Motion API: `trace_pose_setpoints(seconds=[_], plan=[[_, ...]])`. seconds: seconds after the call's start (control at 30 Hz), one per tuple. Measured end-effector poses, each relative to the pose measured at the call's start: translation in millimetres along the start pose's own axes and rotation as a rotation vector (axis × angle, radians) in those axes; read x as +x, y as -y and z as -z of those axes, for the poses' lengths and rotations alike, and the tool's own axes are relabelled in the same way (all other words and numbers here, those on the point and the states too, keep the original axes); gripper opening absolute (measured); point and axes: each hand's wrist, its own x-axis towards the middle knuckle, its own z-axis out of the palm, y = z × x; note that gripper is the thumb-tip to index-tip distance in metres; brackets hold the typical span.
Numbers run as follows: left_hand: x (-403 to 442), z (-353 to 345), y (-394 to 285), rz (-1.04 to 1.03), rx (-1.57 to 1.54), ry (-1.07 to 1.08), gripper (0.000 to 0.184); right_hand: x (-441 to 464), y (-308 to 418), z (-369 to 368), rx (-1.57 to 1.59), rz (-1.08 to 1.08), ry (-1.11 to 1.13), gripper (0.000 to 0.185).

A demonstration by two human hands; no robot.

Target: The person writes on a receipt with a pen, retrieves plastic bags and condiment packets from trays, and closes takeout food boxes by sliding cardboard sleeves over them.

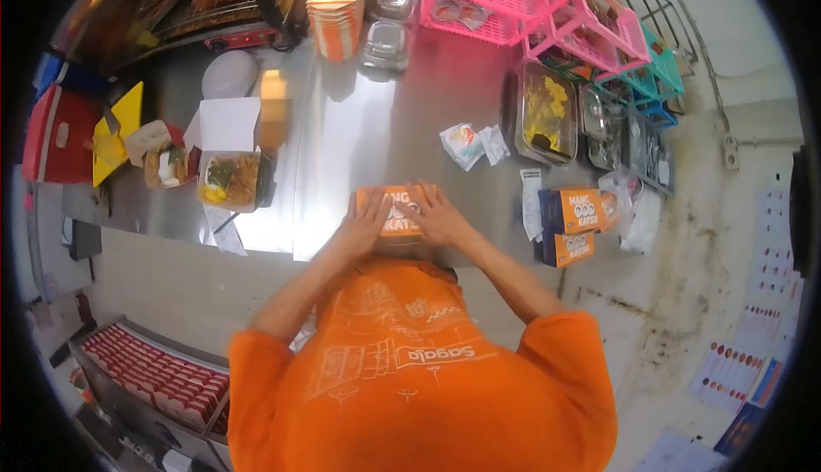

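Observation:
An orange takeaway box (402,203) printed "MANG KATSU" sits at the steel counter's front edge, its lid down. My left hand (363,226) lies over the left part of the lid, fingers stretched forward. On the right part rests my right hand (436,218), fingers spread across the top. Neither hand visibly wraps around the box; my thumbs are hard to make out. To the left stands an open box (235,183) with fried food, something yellow and greens inside, its white lid raised. Two more orange boxes (570,211) are stacked on the right beside a paper receipt (531,203).
Small white packets (470,144) lie behind the right hand. A clear tub of yellow food (547,113) stands farther right, below pink baskets (487,10). Folded cartons (338,19) and clear lidded cups (386,42) are at the back. Another food box (165,164) is at left.

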Motion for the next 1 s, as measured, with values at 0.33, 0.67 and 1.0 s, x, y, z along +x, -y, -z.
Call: trace_pose_setpoints(seconds=[0.33,0.67,1.0], plan=[[59.2,65.0,-15.6,0.201,-0.62,-0.008,0.097,-1.4,30.1,-19.6,0.862,-0.859,-0.669,0.074],[128.7,189.9,-147.3,-0.15,-0.722,0.161,0.109,-144.2,20.1,-16.7,1.86,-1.531,-1.299,0.075],[201.6,187.4,-272.1,-0.724,-0.937,0.486,0.091,-392.7,-89.1,-56.2,1.635,-1.71,-1.902,0.063]])
